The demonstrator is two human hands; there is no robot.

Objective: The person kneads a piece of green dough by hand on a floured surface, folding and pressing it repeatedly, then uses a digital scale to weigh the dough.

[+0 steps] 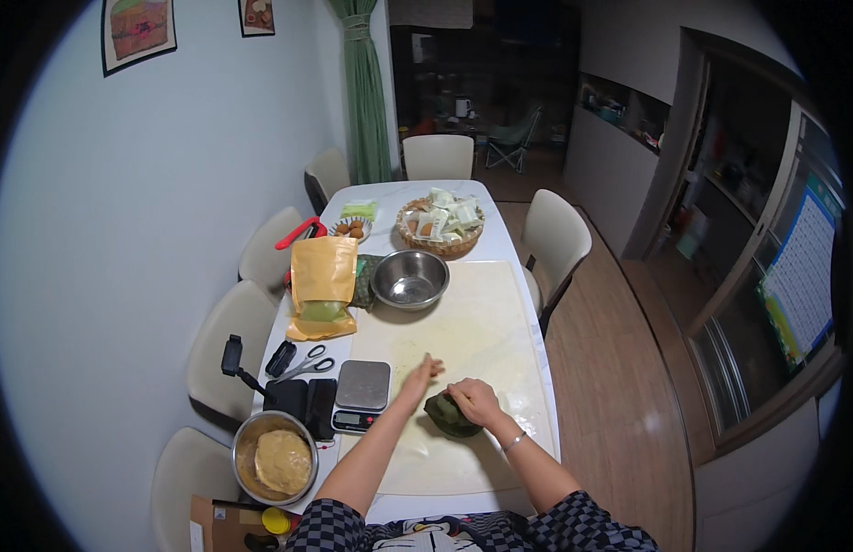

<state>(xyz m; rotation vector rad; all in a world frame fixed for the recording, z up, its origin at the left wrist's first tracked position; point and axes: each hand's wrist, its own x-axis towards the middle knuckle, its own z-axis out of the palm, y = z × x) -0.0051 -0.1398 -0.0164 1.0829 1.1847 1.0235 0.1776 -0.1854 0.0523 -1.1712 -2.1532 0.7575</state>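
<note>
My right hand grips the top of a dark green, glossy lump that looks like dough; its underside rests on the pale kneading mat. To the left of it, my left hand hovers over the mat with its fingers apart and nothing in them. A digital kitchen scale with a bare metal plate and a lit display stands beside my left forearm. Further up the mat is a stainless steel bowl, with no contents visible. Faint greenish marks streak the mat's middle.
At lower left, a steel bowl holds yellowish dough. Scissors, a phone and a phone stand lie near the scale. Behind them sits an orange pouch. A wicker basket of wrapped packets is at the far end.
</note>
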